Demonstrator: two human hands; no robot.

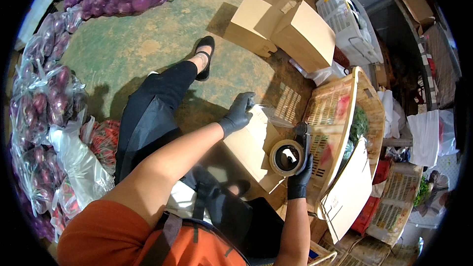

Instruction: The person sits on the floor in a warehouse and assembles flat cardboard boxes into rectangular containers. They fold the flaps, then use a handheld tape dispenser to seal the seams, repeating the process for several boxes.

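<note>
A cardboard box (245,144) stands in front of me, between my two hands. My right hand (299,180), in a black glove, grips a tape dispenser (304,135) carrying a wide roll of tape (277,159). From the dispenser's head a strip of clear tape (276,116) stretches across to my left hand (238,114). That hand, gloved in black too, is closed at the box's far end, its fingertips at the end of the strip. How firmly they pinch it is hard to see.
Several closed cartons (303,34) stand at the far right. A yellowish plastic crate (329,106) with greens inside is close to my right hand, with a cardboard flap (347,192) against it. Bags of purple onions (58,96) line the left side; a white crate (345,24) stands beyond.
</note>
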